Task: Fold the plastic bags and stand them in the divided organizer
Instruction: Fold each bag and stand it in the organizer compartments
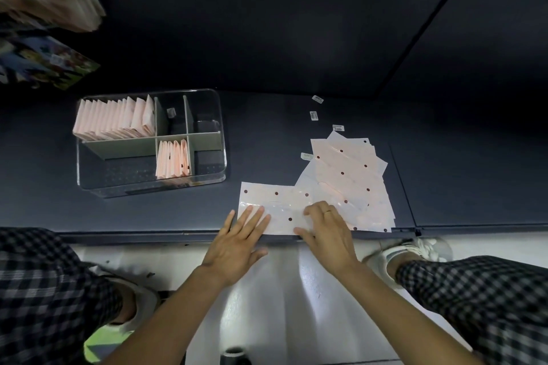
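Our left hand (237, 241) lies flat, our right hand (327, 230) curled, pressing a glossy dotted bag (278, 207) at the bench (178, 216) edge.

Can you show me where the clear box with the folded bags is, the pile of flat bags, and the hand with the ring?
clear organizer (207, 98), head view, far rim.
pile of flat bags (350, 169), head view, top bag's middle.
right hand (329, 228), head view, back of the hand.
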Available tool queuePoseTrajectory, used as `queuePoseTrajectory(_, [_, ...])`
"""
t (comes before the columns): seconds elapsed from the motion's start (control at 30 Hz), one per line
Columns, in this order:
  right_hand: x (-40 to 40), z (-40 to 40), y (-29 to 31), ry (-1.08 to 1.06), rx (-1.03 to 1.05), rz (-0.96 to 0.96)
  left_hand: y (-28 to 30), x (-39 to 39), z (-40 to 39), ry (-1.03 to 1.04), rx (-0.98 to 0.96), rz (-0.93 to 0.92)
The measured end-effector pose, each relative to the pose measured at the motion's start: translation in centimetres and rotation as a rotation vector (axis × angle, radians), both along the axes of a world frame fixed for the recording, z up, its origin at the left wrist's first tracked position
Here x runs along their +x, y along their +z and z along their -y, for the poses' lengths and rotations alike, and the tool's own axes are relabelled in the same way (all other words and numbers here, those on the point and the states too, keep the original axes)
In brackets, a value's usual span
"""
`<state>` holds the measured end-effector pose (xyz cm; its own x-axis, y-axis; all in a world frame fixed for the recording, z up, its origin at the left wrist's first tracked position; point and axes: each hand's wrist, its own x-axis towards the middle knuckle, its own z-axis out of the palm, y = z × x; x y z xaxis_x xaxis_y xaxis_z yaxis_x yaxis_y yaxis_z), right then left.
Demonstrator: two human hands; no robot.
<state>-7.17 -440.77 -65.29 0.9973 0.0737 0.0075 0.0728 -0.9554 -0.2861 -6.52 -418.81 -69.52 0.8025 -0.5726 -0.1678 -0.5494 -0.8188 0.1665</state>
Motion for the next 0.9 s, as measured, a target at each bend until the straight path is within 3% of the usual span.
queuePoseTrajectory(0.1, [-0.2,1.2,-0.8,0.173,0.044,-0.058,-0.2,0.2,0.1,0.002,0.025,-0.026])
queuePoseTrajectory(0.27, [-0.2,2.4,-1.9,0.117,0.187,-0.134,0.3,0.5,0.1,0.034,-0.073,-0.073])
queuePoseTrajectory(0.47, [-0.1,2.8,-1.6,0.149,0.136,-0.090,0.8,1.1,0.0,0.142,-0.303,-0.093])
queuePoseTrajectory(0.63, [1.0,2.8,-0.1,0.074,0.320,-0.287,1.7,1.9,-0.7,0.379,-0.487,-0.092])
queuePoseTrajectory(0.77, [1.6,2.9,0.1,-0.082,0.541,-0.370,2.6,3.3,-0.9,0.630,-0.628,-0.265])
queuePoseTrajectory(0.9, [2.6,2.7,-0.5,-0.259,0.615,-0.359,3.2,3.8,-1.0,0.687,-0.664,-0.366])
